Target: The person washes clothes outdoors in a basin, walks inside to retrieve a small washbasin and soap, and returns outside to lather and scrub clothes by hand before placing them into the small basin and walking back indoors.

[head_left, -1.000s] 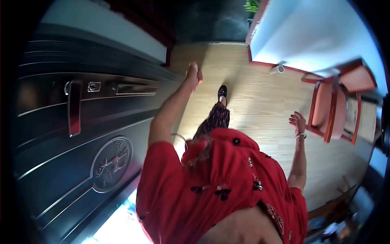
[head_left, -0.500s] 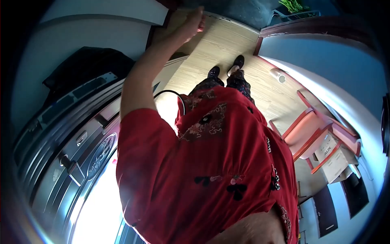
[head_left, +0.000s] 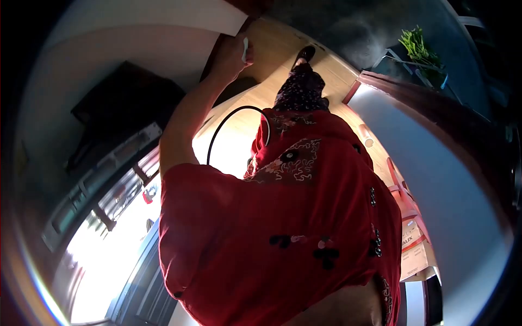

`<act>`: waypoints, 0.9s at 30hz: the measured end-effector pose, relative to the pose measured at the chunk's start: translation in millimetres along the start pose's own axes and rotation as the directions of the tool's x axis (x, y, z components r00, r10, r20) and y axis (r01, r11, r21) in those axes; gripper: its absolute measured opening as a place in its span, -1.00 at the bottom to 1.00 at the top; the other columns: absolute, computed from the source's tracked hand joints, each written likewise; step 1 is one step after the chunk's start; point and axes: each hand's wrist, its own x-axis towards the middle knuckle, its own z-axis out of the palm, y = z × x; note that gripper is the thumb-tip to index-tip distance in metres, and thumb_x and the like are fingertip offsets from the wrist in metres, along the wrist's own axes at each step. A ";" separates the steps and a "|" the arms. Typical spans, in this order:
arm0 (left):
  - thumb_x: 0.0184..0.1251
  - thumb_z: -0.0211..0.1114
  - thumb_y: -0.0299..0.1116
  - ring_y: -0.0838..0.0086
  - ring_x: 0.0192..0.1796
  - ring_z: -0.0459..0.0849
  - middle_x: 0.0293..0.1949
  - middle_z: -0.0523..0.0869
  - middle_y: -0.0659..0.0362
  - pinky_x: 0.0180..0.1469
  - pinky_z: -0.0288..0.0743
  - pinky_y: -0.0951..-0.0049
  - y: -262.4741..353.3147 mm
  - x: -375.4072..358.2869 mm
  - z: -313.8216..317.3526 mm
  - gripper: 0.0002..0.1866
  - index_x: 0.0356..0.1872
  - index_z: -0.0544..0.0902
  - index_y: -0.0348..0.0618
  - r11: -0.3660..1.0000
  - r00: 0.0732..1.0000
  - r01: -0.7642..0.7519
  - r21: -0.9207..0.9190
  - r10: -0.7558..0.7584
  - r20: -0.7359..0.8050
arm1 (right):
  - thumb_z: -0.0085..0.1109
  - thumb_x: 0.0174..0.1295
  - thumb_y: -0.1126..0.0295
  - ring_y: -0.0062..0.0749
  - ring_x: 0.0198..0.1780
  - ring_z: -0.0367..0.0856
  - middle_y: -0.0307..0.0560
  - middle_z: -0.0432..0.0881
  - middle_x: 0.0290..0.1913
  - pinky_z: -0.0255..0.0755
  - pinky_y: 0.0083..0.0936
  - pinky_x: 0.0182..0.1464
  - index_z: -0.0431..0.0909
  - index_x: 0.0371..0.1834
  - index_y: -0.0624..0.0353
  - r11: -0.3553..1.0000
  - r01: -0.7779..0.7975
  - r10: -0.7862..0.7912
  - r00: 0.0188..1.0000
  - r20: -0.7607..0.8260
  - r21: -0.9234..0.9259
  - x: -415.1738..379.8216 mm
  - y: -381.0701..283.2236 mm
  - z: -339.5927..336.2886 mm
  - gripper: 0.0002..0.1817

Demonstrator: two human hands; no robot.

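My left hand [head_left: 234, 57] is stretched out ahead at the upper left, near the wall and a dark doorway edge. Its fingers look closed around a small white thing [head_left: 245, 49], too small to name. My right hand does not show. Below the outstretched arm, a thin dark curved cord [head_left: 223, 127] loops beside my red embroidered top [head_left: 272, 212].
Past a threshold, green leafy stalks [head_left: 418, 49] lie by a metal rack on a dark floor. A blue-white wall [head_left: 435, 152] stands at right. Behind are a reddish chair [head_left: 405, 195] and a carton [head_left: 416, 250]. A dark covering [head_left: 128, 92] hangs at left by the bright open doorway.
My body has walked on toward the threshold, and the chair and carton have slipped back. My left hand has shifted slightly left and down; a white thing now shows at its fingers.
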 end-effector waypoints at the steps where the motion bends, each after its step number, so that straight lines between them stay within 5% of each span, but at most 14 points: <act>1: 0.34 -0.03 -0.17 0.62 -0.68 0.21 -0.70 0.25 0.30 -0.64 0.10 0.60 2.6 6.4 5.2 -0.69 -0.56 0.31 -0.11 0.994 0.997 -0.025 0.105 0.032 -0.066 | 0.12 0.15 0.37 -0.46 -0.57 0.55 -0.06 0.60 -0.43 0.47 -0.55 -0.55 0.54 -0.19 0.29 1.000 0.022 -0.022 1.000 0.006 -0.001 7.5 -19.4 10.2 -0.76; 2: 0.36 -0.05 -0.16 0.62 -0.70 0.21 -0.71 0.24 0.30 -0.66 0.10 0.60 7.6 15.0 12.0 -0.67 -0.57 0.31 -0.10 0.976 0.990 -0.043 0.215 0.072 -0.125 | 0.12 0.15 0.37 -0.46 -0.57 0.55 -0.06 0.59 -0.43 0.47 -0.55 -0.55 0.54 -0.19 0.29 0.999 0.036 -0.036 0.999 0.009 -0.001 10.4 -35.5 20.2 -0.76; 7: 0.38 -0.10 -0.06 0.56 -0.77 0.18 -0.76 0.21 0.30 -0.72 0.08 0.55 49.9 93.5 58.6 -0.58 -0.65 0.27 -0.07 0.978 0.964 0.139 0.158 -0.097 -0.247 | 0.12 0.14 0.38 -0.47 -0.58 0.55 -0.06 0.59 -0.44 0.46 -0.55 -0.56 0.55 -0.20 0.30 0.999 0.013 -0.013 1.000 -0.017 0.029 9.2 -72.3 57.2 -0.77; 9: 0.37 -0.11 -0.01 0.54 -0.76 0.18 -0.74 0.20 0.30 -0.71 0.07 0.53 70.2 116.7 96.4 -0.59 -0.60 0.27 -0.05 0.979 0.953 -0.057 0.197 0.112 -0.280 | 0.12 0.14 0.38 -0.47 -0.58 0.55 -0.06 0.59 -0.45 0.46 -0.55 -0.56 0.55 -0.21 0.30 0.999 -0.045 0.046 0.998 -0.038 0.025 -4.1 -67.8 68.0 -0.77; 10: 0.36 -0.12 0.02 0.52 -0.75 0.19 -0.73 0.22 0.29 -0.70 0.06 0.51 79.7 128.5 98.1 -0.60 -0.52 0.29 -0.07 1.000 0.958 -0.005 -0.026 -0.003 -0.286 | 0.12 0.14 0.38 -0.47 -0.58 0.55 -0.06 0.59 -0.45 0.46 -0.55 -0.56 0.55 -0.21 0.30 0.998 -0.063 0.064 0.997 -0.051 0.018 -10.7 -61.4 73.4 -0.77; 14: 0.34 -0.11 0.07 0.53 -0.74 0.20 -0.72 0.26 0.28 -0.70 0.03 0.54 129.2 168.5 141.9 -0.59 -0.44 0.31 -0.09 0.983 0.992 0.078 -0.168 -0.093 -0.081 | 0.12 0.14 0.38 -0.47 -0.58 0.54 -0.06 0.59 -0.46 0.46 -0.55 -0.56 0.55 -0.23 0.30 0.987 -0.160 0.162 0.983 -0.082 0.034 -35.6 -52.6 92.1 -0.78; 17: 0.31 -0.05 0.10 0.58 -0.74 0.20 -0.73 0.27 0.31 -0.70 0.01 0.58 160.4 172.8 159.1 -0.58 -0.47 0.35 -0.05 0.982 0.976 0.187 -0.028 -0.183 0.117 | 0.12 0.14 0.38 -0.47 -0.59 0.54 -0.06 0.59 -0.47 0.46 -0.55 -0.56 0.55 -0.24 0.30 0.982 -0.183 0.186 0.978 -0.095 0.039 -44.7 -47.3 98.1 -0.79; 19: 0.35 0.03 0.01 0.63 -0.61 0.24 -0.64 0.25 0.34 -0.55 0.16 0.58 184.8 144.6 175.4 -0.66 -0.45 0.33 0.00 0.955 0.992 0.078 0.286 -0.103 0.074 | 0.12 0.14 0.38 -0.47 -0.59 0.54 -0.06 0.58 -0.47 0.46 -0.55 -0.57 0.56 -0.24 0.30 0.979 -0.200 0.204 0.973 -0.111 0.045 -51.7 -48.7 100.5 -0.79; 20: 0.35 0.03 0.01 0.63 -0.61 0.24 -0.64 0.25 0.34 -0.55 0.16 0.58 201.7 124.0 195.6 -0.66 -0.45 0.33 0.00 0.954 0.989 0.097 0.284 -0.124 0.078 | 0.12 0.14 0.38 -0.47 -0.59 0.54 -0.07 0.58 -0.48 0.46 -0.55 -0.57 0.56 -0.24 0.30 0.976 -0.212 0.216 0.969 -0.120 0.049 -55.5 -52.0 102.6 -0.79; 22: 0.36 -0.03 0.06 0.62 -0.55 0.27 -0.60 0.27 0.34 -0.46 0.20 0.59 228.7 86.9 232.3 -0.64 -0.37 0.36 -0.02 0.784 0.988 0.115 0.610 -0.027 -0.151 | 0.12 0.14 0.38 -0.47 -0.59 0.54 -0.07 0.58 -0.48 0.46 -0.55 -0.57 0.56 -0.25 0.30 0.972 -0.230 0.236 0.963 -0.130 0.057 -59.4 -55.5 103.9 -0.79; 27: 0.38 -0.08 0.07 0.61 -0.56 0.24 -0.60 0.27 0.34 -0.48 0.19 0.57 269.2 91.5 238.9 -0.60 -0.40 0.36 -0.06 0.748 0.979 0.085 0.658 -0.184 0.083 | 0.12 0.14 0.39 -0.47 -0.60 0.53 -0.07 0.58 -0.49 0.46 -0.55 -0.57 0.56 -0.27 0.31 0.964 -0.251 0.261 0.957 -0.129 0.087 -63.0 -55.6 101.1 -0.80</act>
